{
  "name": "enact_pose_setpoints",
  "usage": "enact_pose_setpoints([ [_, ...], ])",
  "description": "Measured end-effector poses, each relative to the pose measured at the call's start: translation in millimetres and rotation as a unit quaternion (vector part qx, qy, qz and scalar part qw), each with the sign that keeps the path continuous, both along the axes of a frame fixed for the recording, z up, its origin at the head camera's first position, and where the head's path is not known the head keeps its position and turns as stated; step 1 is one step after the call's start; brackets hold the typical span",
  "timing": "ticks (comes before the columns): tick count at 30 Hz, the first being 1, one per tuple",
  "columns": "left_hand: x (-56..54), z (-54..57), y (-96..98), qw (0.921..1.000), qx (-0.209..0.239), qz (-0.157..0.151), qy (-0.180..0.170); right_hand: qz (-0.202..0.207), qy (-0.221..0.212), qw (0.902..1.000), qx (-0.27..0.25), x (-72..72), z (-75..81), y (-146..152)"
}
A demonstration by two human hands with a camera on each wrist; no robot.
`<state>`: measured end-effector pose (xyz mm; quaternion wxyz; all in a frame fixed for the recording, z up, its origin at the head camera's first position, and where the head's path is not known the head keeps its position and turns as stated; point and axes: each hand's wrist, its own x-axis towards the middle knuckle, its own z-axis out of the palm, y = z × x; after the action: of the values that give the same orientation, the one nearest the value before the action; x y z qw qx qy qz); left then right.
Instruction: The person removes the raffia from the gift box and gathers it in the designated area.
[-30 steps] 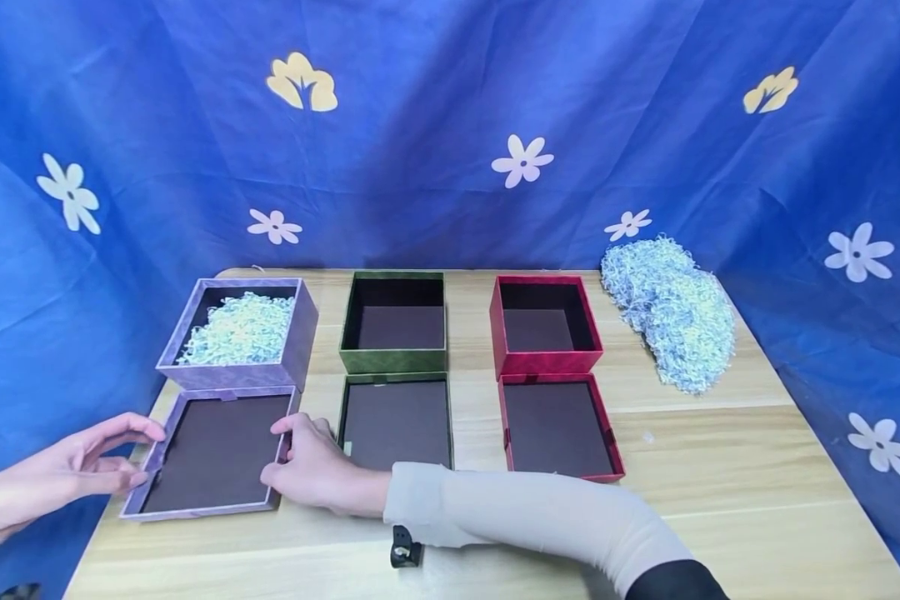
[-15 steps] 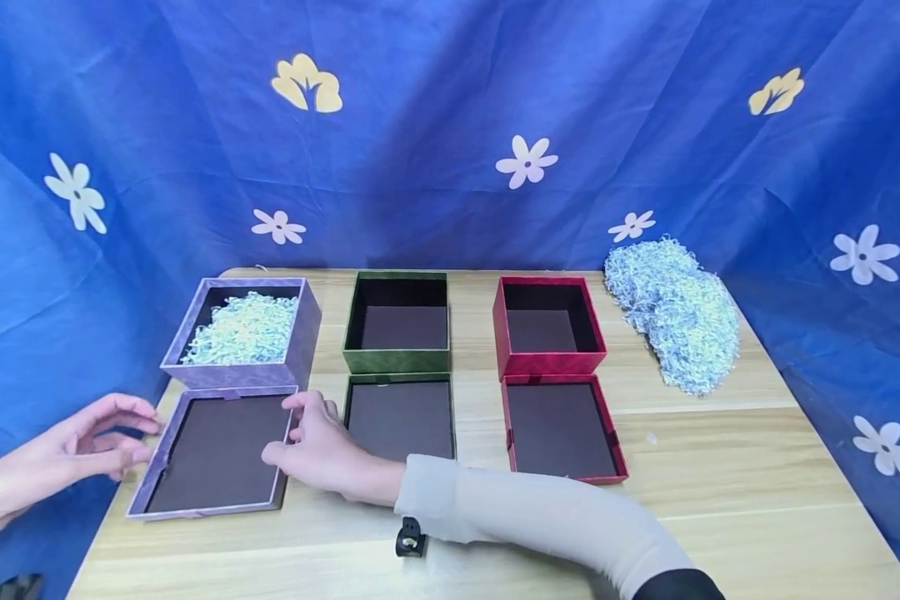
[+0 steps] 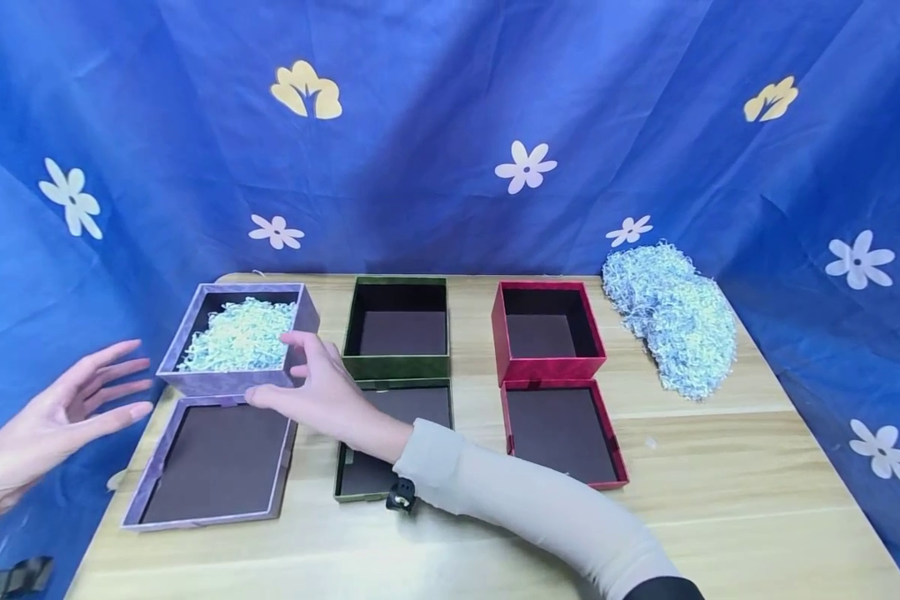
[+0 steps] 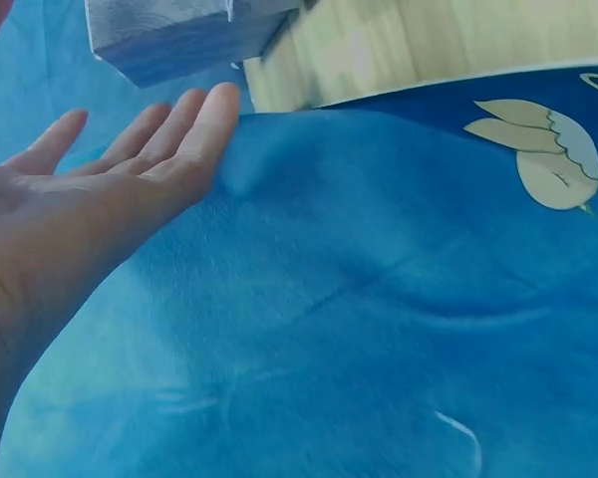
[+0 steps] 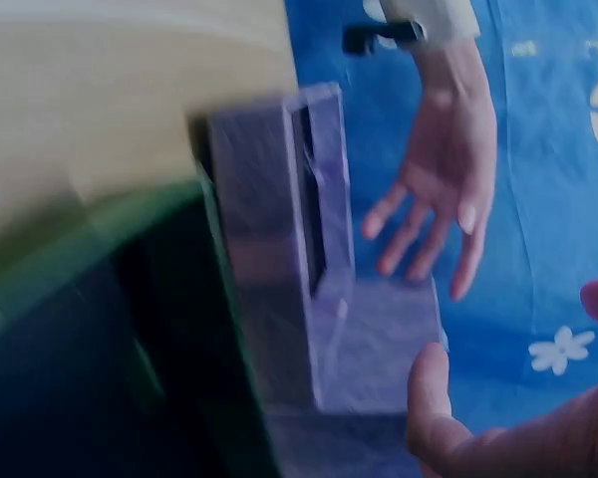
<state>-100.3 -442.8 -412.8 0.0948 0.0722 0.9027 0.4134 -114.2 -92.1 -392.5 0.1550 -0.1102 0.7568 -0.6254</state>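
Note:
A lavender box [image 3: 225,383] holds pale blue shredded paper [image 3: 242,333] at the table's left. Its shallow lavender lid [image 3: 217,462] lies inside-up in front of it. My left hand [image 3: 75,408] hovers left of the box, fingers straight and spread, holding nothing. In the left wrist view that hand [image 4: 130,189] is palm-up below a corner of the box [image 4: 189,45]. My right hand [image 3: 322,383] is at the box's front right corner, thumb and fingers apart, its fingertips overlapping the rim. The right wrist view is blurred and shows part of this hand [image 5: 518,428] beside the lavender box.
A dark green box [image 3: 395,367] and a red box [image 3: 551,368] stand bare inside. The green lid [image 3: 427,404], partly behind my right forearm, and red lid [image 3: 562,429] lie before them. A shredded paper pile [image 3: 678,325] sits at the back right. Blue cloth [image 3: 450,125] hangs behind.
Both hands have left the sides of the lavender lid and moved up and away toward the lavender box. The left hand's fingers have straightened and spread. The lid stays put.

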Motion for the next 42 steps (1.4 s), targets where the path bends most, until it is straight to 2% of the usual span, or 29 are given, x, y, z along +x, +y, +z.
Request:
enact_pose_setpoints([
  [3,-2.4,1.3,3.0,0.9999,-0.002,-0.006,-0.010,0.000,0.006,1.0000,0.006,-11.2,4.9,-4],
  [7,-11.6,3.9,8.0,0.9998,0.008,-0.012,-0.011,-0.008,0.021,0.9996,0.018,-28.2,11.9,-11],
  [12,-22.2,6.8,15.8,0.9992,0.026,-0.012,-0.028,-0.017,0.072,0.9927,0.095,-46.2,20.6,-24],
  [14,-25.4,6.8,18.3,0.9986,0.034,-0.013,-0.038,-0.007,0.085,0.9895,0.117,-51.6,24.8,-28],
  [19,-35.9,8.2,20.8,0.9948,0.062,-0.029,-0.075,0.008,0.085,0.9858,0.145,-65.7,33.9,-40],
  [25,-49.4,13.6,19.3,0.9874,0.086,-0.054,-0.121,0.021,0.080,0.9801,0.181,-78.2,35.7,-66],
  [29,-55.5,12.0,20.5,0.9853,0.085,-0.067,-0.132,0.034,0.080,0.9726,0.216,-81.0,32.3,-85],
  [34,-59.4,5.3,21.2,0.9887,0.075,-0.072,-0.108,0.018,0.086,0.9569,0.277,-87.5,21.4,-109],
  [39,-61.7,-3.2,24.1,0.9923,0.058,-0.063,-0.089,0.000,0.042,0.9417,0.334,-100.7,3.0,-129],
  [42,-62.4,-7.6,25.7,0.9934,0.047,-0.059,-0.086,0.014,0.009,0.9234,0.383,-112.7,-13.4,-143],
])
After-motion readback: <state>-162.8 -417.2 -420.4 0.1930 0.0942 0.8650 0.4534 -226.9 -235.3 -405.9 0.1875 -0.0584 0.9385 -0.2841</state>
